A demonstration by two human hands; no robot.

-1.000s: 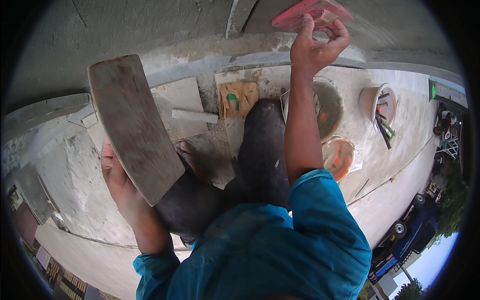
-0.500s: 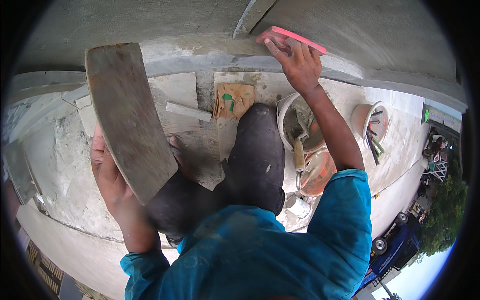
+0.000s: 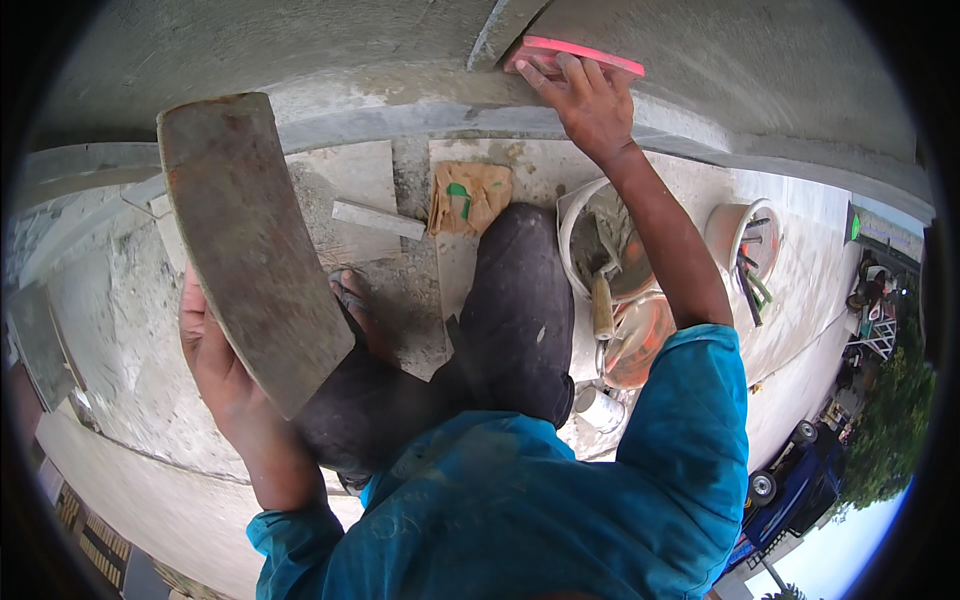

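My left hand point(image 3: 215, 350) is closed on a long grey board point(image 3: 255, 240), a mortar-stained hawk held up at the left; the board hides most of the fingers. At the wall, my right hand point(image 3: 595, 105) grips a pink plastering float point(image 3: 580, 55). The float lies against the grey plastered wall point(image 3: 760, 80), just right of a projecting vertical strip point(image 3: 500, 35). My thumb and fingers press on its back.
By my right knee, a bucket point(image 3: 575, 235) holds wet mortar and a wooden-handled trowel point(image 3: 602, 305). Farther right stands a second bucket point(image 3: 727, 235) with tools. A white cup point(image 3: 600, 410), flattened brown paper bag point(image 3: 480, 190) and pale strip point(image 3: 378, 219) lie on the floor.
My right hand has slid the float slightly up the wall and left, toward the projecting strip. The board in my left hand has shifted slightly left and down.
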